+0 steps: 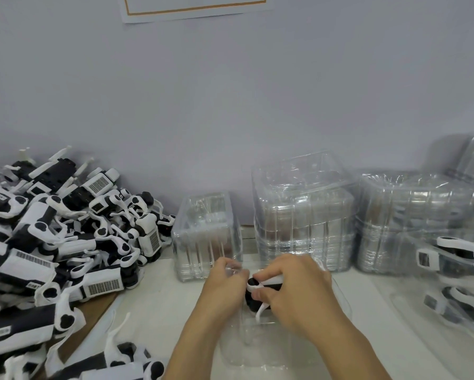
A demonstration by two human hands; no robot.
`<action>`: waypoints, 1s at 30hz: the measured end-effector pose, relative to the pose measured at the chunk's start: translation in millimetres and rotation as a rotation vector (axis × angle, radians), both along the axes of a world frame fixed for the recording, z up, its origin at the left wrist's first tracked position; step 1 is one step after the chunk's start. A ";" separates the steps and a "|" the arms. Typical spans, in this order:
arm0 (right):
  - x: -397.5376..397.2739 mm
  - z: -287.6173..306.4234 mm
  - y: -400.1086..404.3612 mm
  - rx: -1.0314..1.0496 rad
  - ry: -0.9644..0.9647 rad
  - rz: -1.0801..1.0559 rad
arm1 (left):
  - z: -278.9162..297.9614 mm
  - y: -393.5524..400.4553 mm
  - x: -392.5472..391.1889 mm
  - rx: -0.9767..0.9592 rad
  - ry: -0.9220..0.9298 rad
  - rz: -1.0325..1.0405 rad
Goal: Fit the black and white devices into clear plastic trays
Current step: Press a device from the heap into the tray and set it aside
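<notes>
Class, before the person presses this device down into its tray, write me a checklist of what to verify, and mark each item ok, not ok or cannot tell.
1. Right hand grips the device: ok.
2. Left hand steadies the clear tray: cannot tell, plastic too transparent.
3. Device lined up with the tray's recess: cannot tell.
4. White arm of the device free of the fingers: ok.
5. Spare trays stacked behind: ok.
6. Loose devices piled at left: ok.
</notes>
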State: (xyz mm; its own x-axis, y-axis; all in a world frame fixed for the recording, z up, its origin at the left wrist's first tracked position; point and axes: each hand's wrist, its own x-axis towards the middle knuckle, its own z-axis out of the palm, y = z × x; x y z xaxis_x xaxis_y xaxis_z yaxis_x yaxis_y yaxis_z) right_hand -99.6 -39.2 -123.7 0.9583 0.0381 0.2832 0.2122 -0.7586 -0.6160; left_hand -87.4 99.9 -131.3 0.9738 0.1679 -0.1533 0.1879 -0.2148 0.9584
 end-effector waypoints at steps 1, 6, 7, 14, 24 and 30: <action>0.3 -0.2 -0.5 -0.005 0.008 -0.004 | 0.1 1.4 0.3 -0.019 0.011 -0.017; 1.4 4.9 -4.5 -0.098 0.043 0.054 | -2.3 4.4 1.7 0.013 -0.011 -0.055; 1.1 7.3 -7.4 -0.104 0.056 0.071 | -3.5 4.4 2.1 0.018 -0.019 -0.050; -1.9 33.3 -59.0 0.002 0.125 -0.047 | -8.6 4.3 5.8 0.031 -0.040 -0.023; 0.9 29.5 -56.9 -0.060 0.234 -0.132 | -10.7 2.0 6.8 0.150 -0.103 -0.053; 3.7 21.9 -50.3 -0.020 0.203 -0.224 | -11.8 1.3 7.6 0.132 -0.097 -0.060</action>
